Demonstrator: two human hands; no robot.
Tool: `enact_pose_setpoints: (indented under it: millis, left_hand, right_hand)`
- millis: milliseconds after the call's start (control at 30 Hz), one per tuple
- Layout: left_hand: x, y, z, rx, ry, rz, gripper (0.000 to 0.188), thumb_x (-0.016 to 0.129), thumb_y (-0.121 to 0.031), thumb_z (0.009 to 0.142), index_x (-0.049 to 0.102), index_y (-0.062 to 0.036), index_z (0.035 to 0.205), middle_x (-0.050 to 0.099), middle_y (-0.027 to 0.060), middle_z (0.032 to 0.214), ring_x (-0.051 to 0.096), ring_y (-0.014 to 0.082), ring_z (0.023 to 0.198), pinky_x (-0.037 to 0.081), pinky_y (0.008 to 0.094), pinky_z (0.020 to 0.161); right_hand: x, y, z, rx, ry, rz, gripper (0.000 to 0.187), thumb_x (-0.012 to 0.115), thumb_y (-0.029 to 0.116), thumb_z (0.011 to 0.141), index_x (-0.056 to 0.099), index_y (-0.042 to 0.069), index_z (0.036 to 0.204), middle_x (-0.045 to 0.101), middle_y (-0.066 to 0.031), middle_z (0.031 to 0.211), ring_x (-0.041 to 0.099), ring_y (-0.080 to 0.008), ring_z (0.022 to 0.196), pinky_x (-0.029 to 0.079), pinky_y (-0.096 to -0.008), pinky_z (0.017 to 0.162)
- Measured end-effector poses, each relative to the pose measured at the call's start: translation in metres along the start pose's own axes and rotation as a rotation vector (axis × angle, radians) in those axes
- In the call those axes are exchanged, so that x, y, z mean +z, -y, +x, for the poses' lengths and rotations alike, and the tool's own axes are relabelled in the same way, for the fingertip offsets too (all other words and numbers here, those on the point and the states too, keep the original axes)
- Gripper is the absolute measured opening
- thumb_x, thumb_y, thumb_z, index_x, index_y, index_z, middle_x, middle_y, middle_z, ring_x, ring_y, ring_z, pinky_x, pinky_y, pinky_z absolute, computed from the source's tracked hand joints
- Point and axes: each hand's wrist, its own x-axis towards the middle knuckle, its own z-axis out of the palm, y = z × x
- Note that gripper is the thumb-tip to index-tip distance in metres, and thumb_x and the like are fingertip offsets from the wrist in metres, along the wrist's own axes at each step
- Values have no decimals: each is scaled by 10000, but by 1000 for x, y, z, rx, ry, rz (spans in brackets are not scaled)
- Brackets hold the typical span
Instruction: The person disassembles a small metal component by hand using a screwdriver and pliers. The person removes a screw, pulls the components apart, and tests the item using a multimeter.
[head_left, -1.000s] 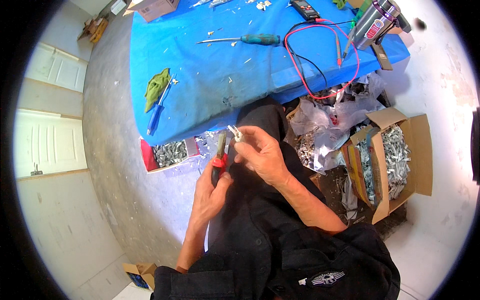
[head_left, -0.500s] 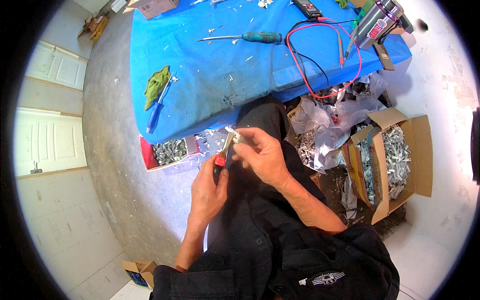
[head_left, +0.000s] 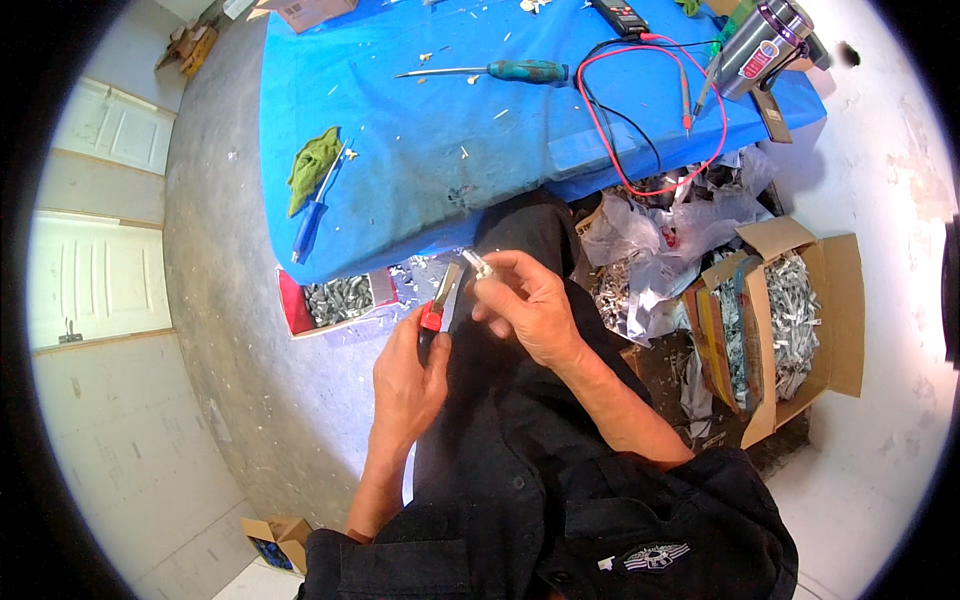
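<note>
My L hand (head_left: 412,378)'s wrapped round red-black bladed tool (head_left: 432,318), R hand (head_left: 532,308) pinching small white pc (head_left: 483,270) just beside it, near blue desk (head_left: 400,200) edge; prob mid-scrape, next needs steady pinch

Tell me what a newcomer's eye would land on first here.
Probably the bright blue cloth across the top of the view, with a teal-handled screwdriver lying on it. Next, just below its front edge, the left hand grips a red-and-black-handled tool close to a small whitish piece in the right hand. At the right, an open cardboard box brims with silvery strips.
</note>
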Motion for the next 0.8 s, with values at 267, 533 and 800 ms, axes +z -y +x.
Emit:
enact_pose_setpoints:
  millis: [267,533,800]
  left_hand:
    - [5,3,-3,39,-20,24,359,679,-97,962,590,14,1292,680,247,1119,678,436,1021,538,476,866]
    - [6,12,-3,89,-88,219,341,692,-30,910,620,-24,1244,713,211,1052,704,421,944,551,481,764]
    - [2,14,-1,136,-143,454,475,731,-1,813,594,-32,1268,678,165,1119,668,373,1035,544,477,805]
  right_hand:
    - [-1,-5,1,35,44,-111,257,743,56,943,652,-14,1173,720,-69,997,666,-91,760,468,-209,540]
    - [3,1,-1,68,24,-50,252,742,132,973,624,-8,1147,717,-65,952,686,-96,756,487,-211,545]
    - [0,-4,-1,91,20,-34,214,733,139,982,600,12,1090,708,-63,922,687,-99,736,497,-214,551]
